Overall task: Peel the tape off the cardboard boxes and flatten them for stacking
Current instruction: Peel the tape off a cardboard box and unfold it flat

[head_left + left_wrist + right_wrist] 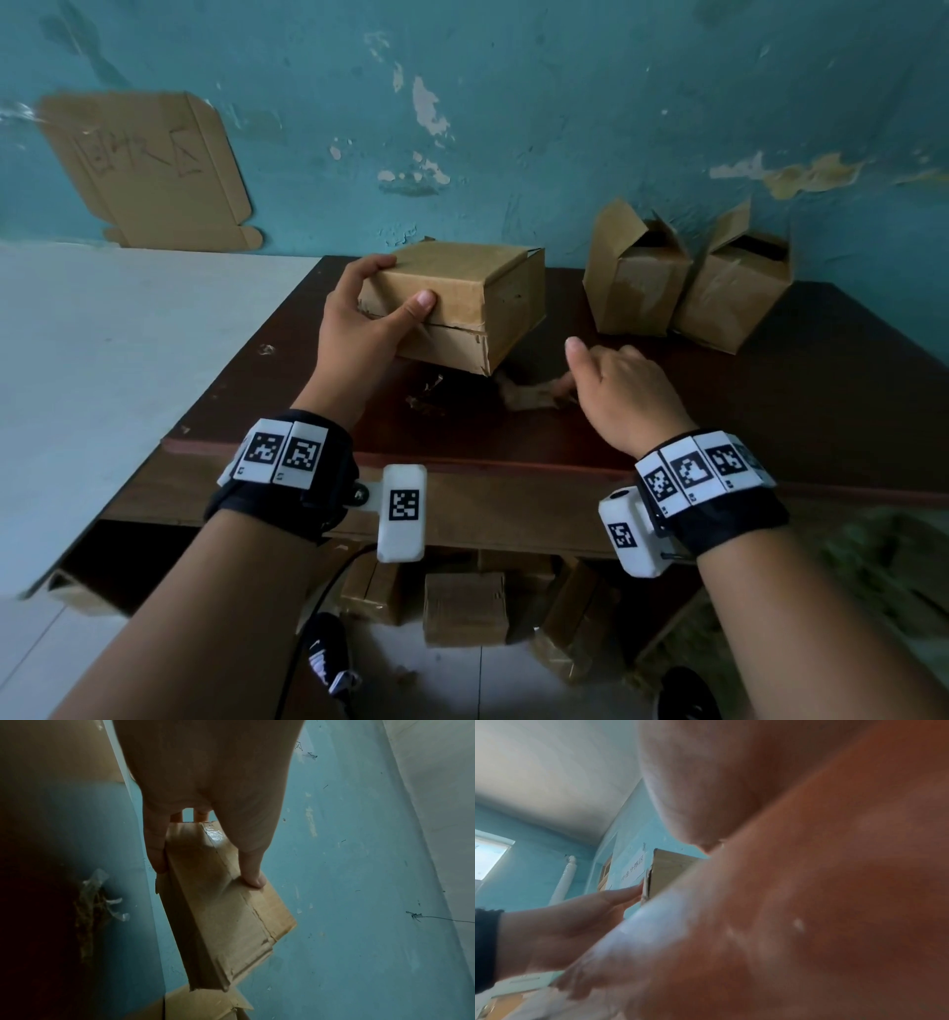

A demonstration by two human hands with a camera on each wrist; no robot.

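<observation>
My left hand [400,281] grips a closed brown cardboard box [452,303] by its near left corner, thumb on the front face and fingers over the top, holding it above the dark table [770,411]. In the left wrist view the same hand [207,873] clasps the box [226,923], which carries a shiny strip of tape [213,835] along one edge. My right hand [570,366] is low over the table to the right of the box, thumb raised, its blurred fingers stretched toward a crumpled tape wad [531,397]. The right wrist view shows mostly blurred palm [808,902].
Two boxes with open flaps [637,288] [734,298] stand at the back right by the blue wall. A flattened carton [149,169] leans on the wall at left, above a white board [128,360]. Tape scraps [429,393] lie under the held box. Several boxes [462,606] sit on the floor under the table.
</observation>
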